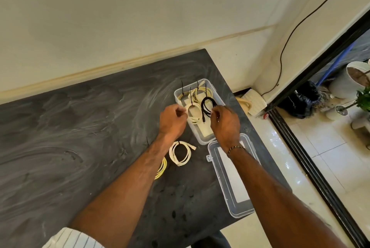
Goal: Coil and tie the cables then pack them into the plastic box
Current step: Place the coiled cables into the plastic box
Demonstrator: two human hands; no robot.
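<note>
head view: both hands are held over the clear plastic box (181,92) for packing.
left hand (173,120): white coil (193,112) pinched at the box rim.
right hand (225,122): curled on the black cable (207,105), lowered inside.
still out: white tied coil (180,152), yellow coil (162,168), on the table (80,127).

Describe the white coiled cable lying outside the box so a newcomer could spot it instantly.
On the dark grey table, look just this side of the clear plastic box, between the person's two forearms. There lies a white coiled cable, tied with a black zip tie. Its neighbour, a yellow coiled cable, is half hidden under the left forearm.
</note>
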